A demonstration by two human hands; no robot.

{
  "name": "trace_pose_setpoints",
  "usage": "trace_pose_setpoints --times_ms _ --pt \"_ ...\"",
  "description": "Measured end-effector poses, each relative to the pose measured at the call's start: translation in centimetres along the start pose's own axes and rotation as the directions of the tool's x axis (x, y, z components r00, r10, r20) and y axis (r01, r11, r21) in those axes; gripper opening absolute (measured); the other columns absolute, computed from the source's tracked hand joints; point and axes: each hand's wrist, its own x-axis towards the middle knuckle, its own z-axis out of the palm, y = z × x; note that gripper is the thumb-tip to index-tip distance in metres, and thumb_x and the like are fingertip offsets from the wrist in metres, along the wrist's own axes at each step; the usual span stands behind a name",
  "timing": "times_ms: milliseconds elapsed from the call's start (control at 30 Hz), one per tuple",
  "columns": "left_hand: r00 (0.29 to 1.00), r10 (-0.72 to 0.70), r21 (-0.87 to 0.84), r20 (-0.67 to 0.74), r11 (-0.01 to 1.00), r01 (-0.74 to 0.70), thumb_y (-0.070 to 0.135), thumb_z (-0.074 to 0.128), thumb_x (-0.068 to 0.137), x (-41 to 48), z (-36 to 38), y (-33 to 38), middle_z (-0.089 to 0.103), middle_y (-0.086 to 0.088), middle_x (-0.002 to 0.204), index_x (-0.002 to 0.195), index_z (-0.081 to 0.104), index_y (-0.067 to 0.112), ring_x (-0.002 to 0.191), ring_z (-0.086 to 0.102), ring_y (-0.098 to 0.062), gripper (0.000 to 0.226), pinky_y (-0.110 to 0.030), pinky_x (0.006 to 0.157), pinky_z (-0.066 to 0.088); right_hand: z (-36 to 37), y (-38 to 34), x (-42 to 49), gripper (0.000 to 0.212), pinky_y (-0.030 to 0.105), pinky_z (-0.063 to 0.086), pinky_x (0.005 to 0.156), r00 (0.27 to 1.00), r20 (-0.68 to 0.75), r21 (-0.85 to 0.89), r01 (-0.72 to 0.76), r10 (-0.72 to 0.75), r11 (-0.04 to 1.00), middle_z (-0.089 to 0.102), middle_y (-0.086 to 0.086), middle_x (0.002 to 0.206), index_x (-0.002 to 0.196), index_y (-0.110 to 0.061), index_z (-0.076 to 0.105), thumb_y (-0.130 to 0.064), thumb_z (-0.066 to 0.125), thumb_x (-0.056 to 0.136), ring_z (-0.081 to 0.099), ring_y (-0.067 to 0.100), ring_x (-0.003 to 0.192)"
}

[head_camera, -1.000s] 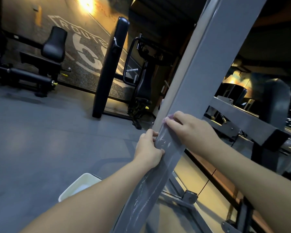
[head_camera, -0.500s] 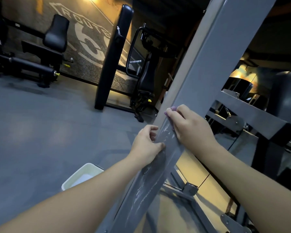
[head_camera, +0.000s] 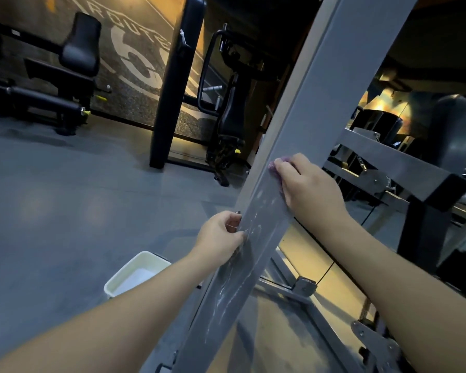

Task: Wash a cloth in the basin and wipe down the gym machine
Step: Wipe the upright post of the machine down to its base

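A grey slanted post of the gym machine (head_camera: 301, 125) runs from the bottom centre to the top right. Wet streaks shine on its lower face. My right hand (head_camera: 310, 184) presses a small purple cloth (head_camera: 276, 166) against the post; only the cloth's edge shows past my fingertips. My left hand (head_camera: 222, 235) grips the post's left edge lower down, fingers curled round it. A white basin (head_camera: 119, 278) holding water sits on the floor below my left forearm.
The machine's base frame (head_camera: 301, 288) and a grey crossbar (head_camera: 393, 160) lie to the right. A black upright pad (head_camera: 172, 84) and a black seat machine (head_camera: 232, 114) stand behind. Another black bench (head_camera: 65, 74) is at the far left. Grey floor spreads to the left.
My right hand with the cloth has slid up the post, away from my left hand. The wet streaked stretch between the hands has grown. My left hand keeps its grip.
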Motion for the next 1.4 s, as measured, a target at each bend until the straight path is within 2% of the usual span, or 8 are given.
trace_pose_setpoints --times_ms 133,300,467,600,833,1000,1100,1400 --pt "0.999 0.030 -0.023 0.023 0.999 -0.030 0.009 0.068 0.085 -0.4 0.1 -0.9 0.072 0.009 0.114 0.122 0.070 0.024 0.100 0.068 -0.003 0.041 -0.029 0.097 0.054 3.8 -3.3 -4.2 0.027 0.042 0.055 0.055 0.999 0.041 0.080 -0.024 0.021 0.996 0.057 0.004 0.113 0.129 -0.014 0.060 -0.015 0.060 0.102 0.061 0.026 0.082" --pt "0.999 0.031 -0.035 0.042 0.999 -0.030 0.018 0.051 0.073 -1.0 0.0 -1.2 0.069 0.008 0.123 0.120 0.067 0.039 0.116 0.064 -0.005 0.054 -0.036 0.106 0.051 4.0 -4.0 -7.4 0.032 0.035 0.049 0.040 0.942 0.260 0.119 0.185 -0.211 0.975 0.058 0.003 0.106 0.120 -0.015 0.064 -0.013 0.072 0.089 0.062 0.025 0.079" --pt "0.998 0.030 0.024 0.050 0.999 -0.031 0.000 0.054 0.084 -1.4 -0.5 0.3 0.071 0.011 0.115 0.102 0.066 0.049 0.107 0.065 -0.002 0.054 -0.032 0.102 0.052 0.5 -0.9 -1.3 0.013 0.040 0.054 0.051 0.999 0.040 0.018 0.032 -0.033 0.999 0.053 0.002 0.108 0.117 -0.018 0.060 -0.021 0.056 0.105 0.059 0.025 0.080" --pt "0.998 0.054 0.040 0.034 0.998 -0.055 0.002 0.057 0.087 -1.3 0.0 -0.3 0.066 0.006 0.122 0.124 0.068 0.028 0.112 0.064 -0.006 0.048 -0.031 0.105 0.050 3.0 -2.9 -3.2 0.019 0.041 0.055 0.054 0.993 -0.049 0.059 -0.103 0.106 0.993 0.057 0.003 0.110 0.123 -0.015 0.063 -0.020 0.055 0.107 0.062 0.026 0.083" --pt "0.995 0.085 0.059 0.059 0.994 -0.088 0.010 0.043 0.078 -1.6 -0.1 -0.4 0.067 0.007 0.116 0.120 0.072 0.027 0.109 0.066 -0.009 0.053 -0.025 0.100 0.051 4.9 -5.2 -9.5 0.029 0.033 0.041 0.037 0.933 0.291 0.099 0.192 -0.213 0.976 0.054 0.005 0.095 0.110 -0.014 0.064 -0.011 0.076 0.084 0.057 0.026 0.068" --pt "0.997 0.058 0.075 0.060 0.995 -0.062 0.017 0.039 0.073 0.2 0.2 -1.6 0.075 0.012 0.105 0.101 0.073 0.048 0.105 0.071 -0.014 0.054 -0.041 0.096 0.057 0.5 -1.0 -2.5 0.022 0.041 0.055 0.053 1.000 0.028 0.035 -0.012 0.011 0.999 0.054 0.004 0.109 0.120 -0.018 0.061 -0.027 0.044 0.108 0.060 0.025 0.082" --pt "0.999 0.032 0.036 0.008 0.999 -0.032 0.023 0.043 0.075 0.3 0.3 -1.6 0.073 0.004 0.115 0.114 0.073 0.030 0.110 0.069 -0.014 0.050 -0.043 0.102 0.054 1.8 -2.0 -3.1 0.027 0.043 0.056 0.055 0.994 -0.045 0.058 -0.092 0.095 0.994 0.057 0.006 0.110 0.123 -0.012 0.062 -0.023 0.043 0.108 0.062 0.030 0.084" --pt "0.991 0.091 0.097 0.099 0.990 -0.101 -0.017 0.036 0.086 -0.4 -0.5 -0.5 0.070 -0.009 0.124 0.130 0.065 0.006 0.117 0.067 -0.020 0.057 -0.035 0.106 0.049 6.0 -5.1 -10.2 0.024 0.028 0.025 0.041 0.926 0.174 0.022 0.336 -0.334 0.942 0.057 0.003 0.088 0.108 -0.013 0.070 -0.010 0.054 0.090 0.056 0.023 0.063"
